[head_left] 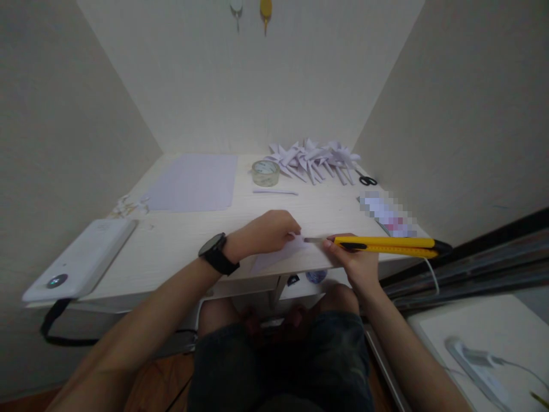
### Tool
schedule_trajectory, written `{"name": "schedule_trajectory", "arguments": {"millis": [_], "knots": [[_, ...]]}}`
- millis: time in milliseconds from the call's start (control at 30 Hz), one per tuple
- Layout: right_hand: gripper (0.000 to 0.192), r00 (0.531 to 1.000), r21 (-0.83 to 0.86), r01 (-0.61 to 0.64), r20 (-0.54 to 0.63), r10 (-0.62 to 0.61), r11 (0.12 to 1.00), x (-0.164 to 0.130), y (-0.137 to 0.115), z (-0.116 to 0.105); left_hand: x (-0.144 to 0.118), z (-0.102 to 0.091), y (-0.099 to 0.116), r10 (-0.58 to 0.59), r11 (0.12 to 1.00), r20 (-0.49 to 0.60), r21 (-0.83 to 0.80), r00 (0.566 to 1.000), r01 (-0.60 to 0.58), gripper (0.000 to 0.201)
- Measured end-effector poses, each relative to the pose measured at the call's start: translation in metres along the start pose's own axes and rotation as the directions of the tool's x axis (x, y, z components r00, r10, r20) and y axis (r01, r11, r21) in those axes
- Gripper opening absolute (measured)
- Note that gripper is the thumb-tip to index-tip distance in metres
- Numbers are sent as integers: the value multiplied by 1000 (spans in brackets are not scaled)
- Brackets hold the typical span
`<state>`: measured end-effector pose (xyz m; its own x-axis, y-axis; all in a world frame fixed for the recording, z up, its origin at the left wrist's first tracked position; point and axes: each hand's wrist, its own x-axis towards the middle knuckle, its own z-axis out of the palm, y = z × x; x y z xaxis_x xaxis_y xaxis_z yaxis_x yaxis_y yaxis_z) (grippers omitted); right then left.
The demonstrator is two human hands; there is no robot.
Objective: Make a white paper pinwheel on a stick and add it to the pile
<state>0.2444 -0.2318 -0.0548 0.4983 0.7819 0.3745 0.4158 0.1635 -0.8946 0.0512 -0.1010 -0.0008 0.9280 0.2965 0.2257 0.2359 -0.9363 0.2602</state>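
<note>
My left hand [270,230], with a black watch at the wrist, is closed on a small piece of white paper [281,253] near the desk's front edge. My right hand [358,266] grips a yellow utility knife [386,245]. Its blade points left and meets the paper close to my left fingertips; whether it has cut in, I cannot tell. Beyond my hands lie a thin rolled paper stick [275,192] and a roll of clear tape [265,173]. A pile of white paper pinwheels [315,160] rests at the back of the desk.
White paper sheets [195,183] lie at the back left of the desk [180,240]. A white power bank [81,260] sits at the left edge, black-handled scissors [368,180] and a blurred phone [388,214] at the right. A power strip [476,366] is at lower right.
</note>
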Motion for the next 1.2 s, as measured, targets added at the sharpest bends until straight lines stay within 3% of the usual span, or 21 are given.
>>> {"name": "schedule_trajectory", "arguments": {"millis": [200, 433, 700, 967, 1200], "knots": [[21, 1000, 36, 10, -19, -10, 999, -1, 0, -2, 18, -5, -7, -9, 996, 195, 84, 981, -7, 33], [21, 999, 13, 30, 28, -30, 999, -7, 1, -8, 15, -5, 2, -95, 981, 209, 187, 973, 55, 27], [18, 995, 29, 12, 96, -15, 1000, -3, -5, -11, 22, -7, -4, -203, 960, 261, 242, 944, 139, 27], [14, 958, 106, -14, 286, -17, 994, -3, -3, -17, 16, -9, -10, -237, 967, 241, 150, 941, 205, 21], [12, 950, 148, -10, 311, -37, 989, -3, -2, -17, 11, -16, -11, -215, 972, 210, -47, 954, 229, 22]]}}
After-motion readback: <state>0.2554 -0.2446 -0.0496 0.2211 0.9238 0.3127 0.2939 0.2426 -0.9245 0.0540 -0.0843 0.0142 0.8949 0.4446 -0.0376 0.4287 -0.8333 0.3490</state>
